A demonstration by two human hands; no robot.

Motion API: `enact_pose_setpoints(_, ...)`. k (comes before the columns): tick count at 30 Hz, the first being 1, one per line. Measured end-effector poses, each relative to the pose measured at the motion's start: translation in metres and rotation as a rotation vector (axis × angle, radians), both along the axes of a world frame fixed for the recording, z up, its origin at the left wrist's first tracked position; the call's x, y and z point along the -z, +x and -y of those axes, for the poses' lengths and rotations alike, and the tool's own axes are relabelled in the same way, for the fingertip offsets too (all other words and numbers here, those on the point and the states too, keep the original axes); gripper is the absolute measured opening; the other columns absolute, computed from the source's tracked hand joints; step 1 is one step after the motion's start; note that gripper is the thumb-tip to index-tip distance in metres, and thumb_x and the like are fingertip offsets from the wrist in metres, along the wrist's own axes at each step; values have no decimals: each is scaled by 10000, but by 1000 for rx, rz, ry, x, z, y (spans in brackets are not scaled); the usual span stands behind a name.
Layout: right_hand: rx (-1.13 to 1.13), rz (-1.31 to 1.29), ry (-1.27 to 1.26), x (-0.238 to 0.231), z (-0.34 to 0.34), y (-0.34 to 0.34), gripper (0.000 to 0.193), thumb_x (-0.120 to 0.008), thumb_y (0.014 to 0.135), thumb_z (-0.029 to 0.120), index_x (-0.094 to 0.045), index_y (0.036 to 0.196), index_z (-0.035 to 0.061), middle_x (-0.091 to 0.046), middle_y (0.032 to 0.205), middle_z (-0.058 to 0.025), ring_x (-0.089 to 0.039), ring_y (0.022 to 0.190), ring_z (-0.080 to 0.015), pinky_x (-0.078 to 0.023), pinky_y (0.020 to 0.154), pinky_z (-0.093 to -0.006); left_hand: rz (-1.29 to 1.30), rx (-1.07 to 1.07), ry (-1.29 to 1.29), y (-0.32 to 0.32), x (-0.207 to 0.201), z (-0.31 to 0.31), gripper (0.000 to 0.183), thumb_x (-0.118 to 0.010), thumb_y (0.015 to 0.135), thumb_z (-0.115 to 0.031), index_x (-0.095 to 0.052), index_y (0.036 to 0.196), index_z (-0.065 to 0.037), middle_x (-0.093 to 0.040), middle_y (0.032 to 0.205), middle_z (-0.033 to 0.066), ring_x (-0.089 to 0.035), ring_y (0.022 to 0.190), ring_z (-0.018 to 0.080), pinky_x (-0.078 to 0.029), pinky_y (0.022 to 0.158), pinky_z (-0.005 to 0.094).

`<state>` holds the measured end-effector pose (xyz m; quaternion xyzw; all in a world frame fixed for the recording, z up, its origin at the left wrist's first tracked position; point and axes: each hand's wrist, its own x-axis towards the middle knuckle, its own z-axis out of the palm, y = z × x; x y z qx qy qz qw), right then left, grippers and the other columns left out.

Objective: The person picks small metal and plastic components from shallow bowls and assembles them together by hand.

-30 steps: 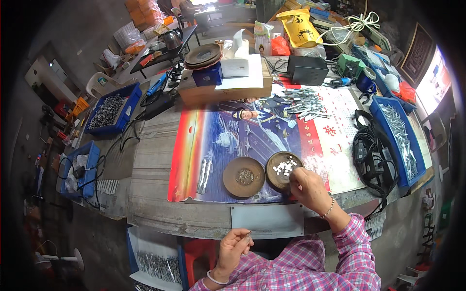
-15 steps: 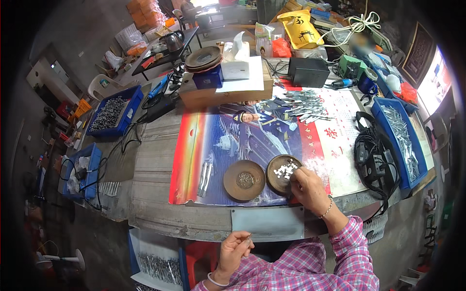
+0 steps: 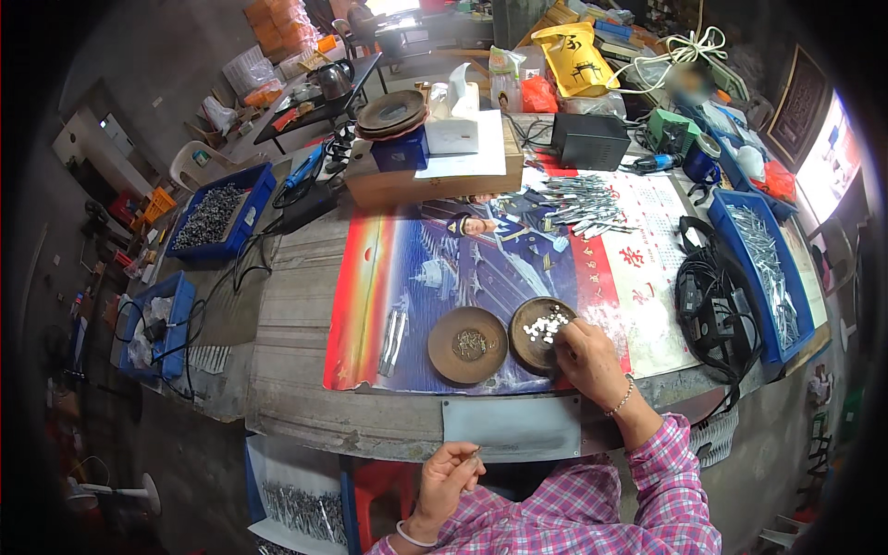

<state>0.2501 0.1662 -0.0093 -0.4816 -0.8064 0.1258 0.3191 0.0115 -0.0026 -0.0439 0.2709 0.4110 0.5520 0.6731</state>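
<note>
My right hand (image 3: 590, 356) rests at the right rim of a round brown dish (image 3: 530, 359). Its fingers are bent and pressed together by the small white pieces (image 3: 545, 326) in that dish; whatever they pinch is hidden. Just left of it stands a second brown dish (image 3: 438, 344) with a heap of tiny metal parts (image 3: 470, 344). Below the table's front edge, my left hand (image 3: 450, 479) is closed in a pinch, thumb against forefinger. Something tiny shows at its fingertips, too small to name.
A printed poster (image 3: 370, 314) covers the tabletop, with a pile of metal pieces (image 3: 587, 203) on it. Blue bins (image 3: 803, 326) of metal parts flank the table. A black strapped device (image 3: 712, 296) lies at right, and a wooden box (image 3: 370, 190) stands at the back.
Both hands hold nearly the same poses. The whole view has shifted very slightly; the dishes and their contents look unchanged.
</note>
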Motion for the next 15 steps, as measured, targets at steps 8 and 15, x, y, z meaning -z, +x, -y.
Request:
enact_pose_setpoints(8,39,-91,15,-16,3,3,164,-617,732,-28,-560,876,26,-557,825,-137,-570,747,-324,-458,666,-395,-4,7,10,1,-1,-1,157,-535,899,9,-581,1046,-19,-632,774,94,-510,545,71,-400,493,181)
enact_pose_setpoints(15,-54,-554,140,-95,51,3,258,-569,734,-146,-590,960,-23,-600,880,-147,-596,745,-221,-471,675,-302,-4,21,-21,-4,-1,2,177,-529,924,1,-573,1094,-16,-626,808,64,-494,583,45,-383,521,168)
